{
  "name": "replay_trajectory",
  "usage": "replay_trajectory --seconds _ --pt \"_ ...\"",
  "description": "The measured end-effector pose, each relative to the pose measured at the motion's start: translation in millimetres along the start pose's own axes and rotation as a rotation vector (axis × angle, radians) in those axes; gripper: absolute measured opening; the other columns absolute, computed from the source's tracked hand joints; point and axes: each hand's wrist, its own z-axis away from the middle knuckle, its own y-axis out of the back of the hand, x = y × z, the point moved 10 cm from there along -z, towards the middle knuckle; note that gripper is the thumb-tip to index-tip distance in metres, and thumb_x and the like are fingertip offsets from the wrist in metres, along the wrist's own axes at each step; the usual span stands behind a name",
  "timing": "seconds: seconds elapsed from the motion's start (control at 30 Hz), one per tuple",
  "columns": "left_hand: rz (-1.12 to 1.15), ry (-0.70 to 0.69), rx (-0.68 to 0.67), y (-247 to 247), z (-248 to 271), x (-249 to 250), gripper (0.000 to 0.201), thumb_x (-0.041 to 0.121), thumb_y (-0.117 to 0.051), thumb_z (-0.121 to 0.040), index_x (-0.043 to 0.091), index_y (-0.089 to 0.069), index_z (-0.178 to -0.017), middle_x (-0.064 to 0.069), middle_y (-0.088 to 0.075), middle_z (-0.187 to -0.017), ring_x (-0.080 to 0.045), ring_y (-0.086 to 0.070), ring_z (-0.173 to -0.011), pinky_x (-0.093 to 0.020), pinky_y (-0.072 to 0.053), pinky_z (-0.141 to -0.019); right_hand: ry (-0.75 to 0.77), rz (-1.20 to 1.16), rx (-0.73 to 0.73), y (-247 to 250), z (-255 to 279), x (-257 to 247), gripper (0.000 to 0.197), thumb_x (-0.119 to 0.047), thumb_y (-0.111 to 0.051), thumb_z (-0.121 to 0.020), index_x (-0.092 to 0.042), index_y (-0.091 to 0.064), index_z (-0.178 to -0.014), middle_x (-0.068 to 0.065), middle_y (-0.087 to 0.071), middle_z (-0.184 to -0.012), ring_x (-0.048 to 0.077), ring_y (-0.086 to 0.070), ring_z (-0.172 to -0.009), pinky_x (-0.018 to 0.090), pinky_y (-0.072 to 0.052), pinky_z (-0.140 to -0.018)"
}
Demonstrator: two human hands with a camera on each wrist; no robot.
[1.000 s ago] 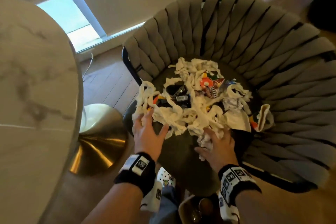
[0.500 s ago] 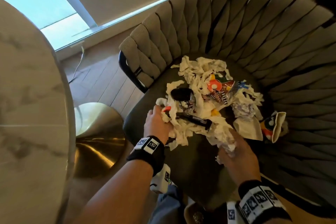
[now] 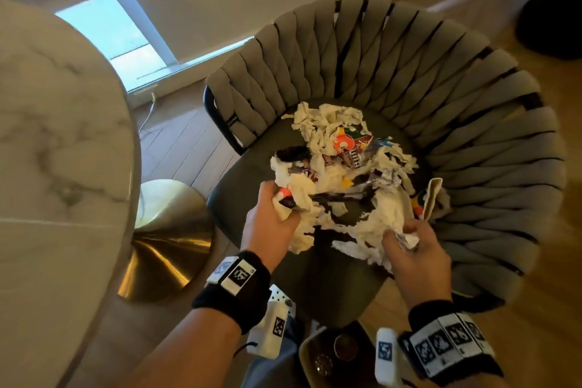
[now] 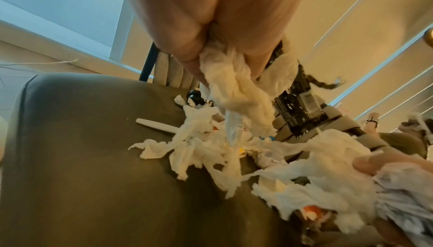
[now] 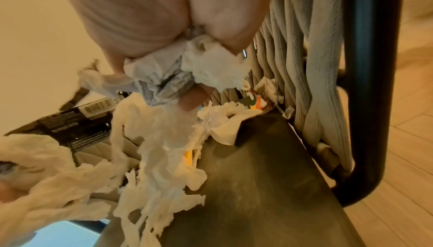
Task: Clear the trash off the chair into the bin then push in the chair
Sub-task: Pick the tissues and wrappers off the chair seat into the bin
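A pile of trash [image 3: 343, 173], torn white tissue mixed with candy wrappers and a black wrapper, lies on the dark seat of a grey woven chair [image 3: 472, 123]. My left hand [image 3: 271, 217] grips a bunch of tissue [image 4: 236, 91] at the pile's near left side. My right hand [image 3: 412, 249] grips crumpled tissue and paper [image 5: 187, 69] at the near right. Both bunches are lifted a little, with strands trailing down to the seat [image 4: 93, 158]. A white plastic stick [image 4: 154, 125] lies on the seat. No bin is identifiable in view.
A round marble table [image 3: 47, 167] with a gold base [image 3: 163, 239] stands to the left of the chair. A wall and a window run behind the chair. The wooden floor [image 3: 535, 324] shows at the right. A dark object [image 3: 554, 9] sits at the far right.
Both hands have closed on the near edge of the pile and drawn the tissue up and toward me. The loose spread has bunched together between them.
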Motion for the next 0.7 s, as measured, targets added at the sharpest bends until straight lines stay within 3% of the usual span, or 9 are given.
replay_trajectory --seconds 0.07,0.1,0.17,0.23,0.3,0.4,0.5,0.57,0.7 --pt "0.031 -0.016 -0.015 -6.3 25.5 11.6 0.065 0.020 -0.067 -0.092 0.038 -0.034 -0.145 0.024 -0.056 -0.114 0.009 -0.058 -0.093 -0.006 -0.044 -0.074 -0.003 -0.044 -0.032 13.5 10.7 2.5 0.037 -0.028 -0.068 -0.088 -0.036 -0.058 -0.123 -0.002 -0.065 -0.086 0.016 -0.063 -0.078 0.034 -0.053 -0.073" --pt "0.021 -0.022 -0.019 -9.2 38.7 17.7 0.061 0.020 -0.065 -0.093 0.038 -0.038 -0.145 0.025 -0.055 -0.116 0.013 -0.056 -0.092 -0.003 -0.044 -0.073 0.008 -0.052 -0.050 19.9 16.3 4.3 0.039 -0.029 -0.068 -0.088 -0.038 -0.059 -0.125 -0.002 -0.067 -0.090 0.016 -0.064 -0.084 0.035 -0.054 -0.078" --pt "0.040 -0.038 -0.021 -15.5 66.5 29.4 0.043 0.020 -0.064 -0.094 0.035 -0.054 -0.134 0.024 -0.059 -0.114 0.020 -0.057 -0.090 -0.002 -0.048 -0.072 0.069 -0.044 -0.058 35.6 28.7 3.9 0.022 -0.029 -0.068 -0.088 -0.032 -0.068 -0.110 0.000 -0.070 -0.097 0.019 -0.065 -0.092 0.041 -0.054 -0.082" --pt "0.123 -0.033 -0.031 -24.6 99.0 37.7 0.032 0.018 -0.065 -0.093 0.036 -0.063 -0.119 0.022 -0.067 -0.105 0.022 -0.058 -0.090 0.000 -0.048 -0.073 0.124 -0.006 -0.065 52.0 44.8 4.2 0.007 -0.028 -0.068 -0.087 -0.026 -0.070 -0.094 0.002 -0.070 -0.089 0.019 -0.064 -0.084 0.038 -0.052 -0.074" --pt "0.211 -0.009 -0.048 -36.2 135.8 42.1 0.030 0.017 -0.067 -0.092 0.039 -0.067 -0.112 0.021 -0.072 -0.098 0.018 -0.061 -0.091 0.003 -0.044 -0.069 0.144 -0.001 -0.093 66.4 64.8 7.3 0.007 -0.028 -0.069 -0.087 -0.023 -0.069 -0.091 -0.001 -0.069 -0.084 0.016 -0.062 -0.078 0.033 -0.048 -0.066" --pt "0.284 0.057 -0.113 -59.9 192.9 39.7 0.024 0.023 -0.066 -0.093 0.044 -0.068 -0.105 0.025 -0.073 -0.098 0.012 -0.066 -0.093 -0.005 -0.049 -0.069 0.158 -0.063 -0.144 88.2 97.2 18.8 0.002 -0.025 -0.070 -0.086 -0.024 -0.069 -0.086 -0.002 -0.068 -0.079 0.012 -0.063 -0.071 0.030 -0.049 -0.060" --pt "0.309 0.158 -0.184 -87.5 243.7 18.0 0.018 0.026 -0.063 -0.095 0.039 -0.069 -0.105 0.021 -0.074 -0.102 0.003 -0.068 -0.097 -0.013 -0.051 -0.075 0.107 -0.073 -0.219 99.9 127.9 50.5 0.010 -0.027 -0.069 -0.086 -0.028 -0.067 -0.076 -0.003 -0.066 -0.074 0.008 -0.061 -0.068 0.025 -0.044 -0.058" --pt "0.275 0.260 -0.238 -110.6 267.5 -13.4 0.016 0.030 -0.060 -0.097 0.041 -0.069 -0.102 0.020 -0.074 -0.101 0.004 -0.068 -0.096 -0.020 -0.051 -0.085 0.033 -0.061 -0.259 98.1 143.8 84.1 0.010 -0.030 -0.069 -0.086 -0.029 -0.068 -0.076 -0.002 -0.067 -0.076 0.011 -0.062 -0.071 0.028 -0.044 -0.060" --pt "0.054 0.363 -0.335 -157.8 285.1 -90.4 0.017 0.028 -0.055 -0.099 0.041 -0.064 -0.106 0.018 -0.070 -0.101 0.010 -0.064 -0.094 -0.013 -0.048 -0.084 -0.198 0.086 -0.440 48.6 166.9 180.4 0.014 -0.048 -0.065 -0.085 -0.035 -0.069 -0.085 -0.004 -0.068 -0.079 0.014 -0.063 -0.074 0.033 -0.052 -0.066"
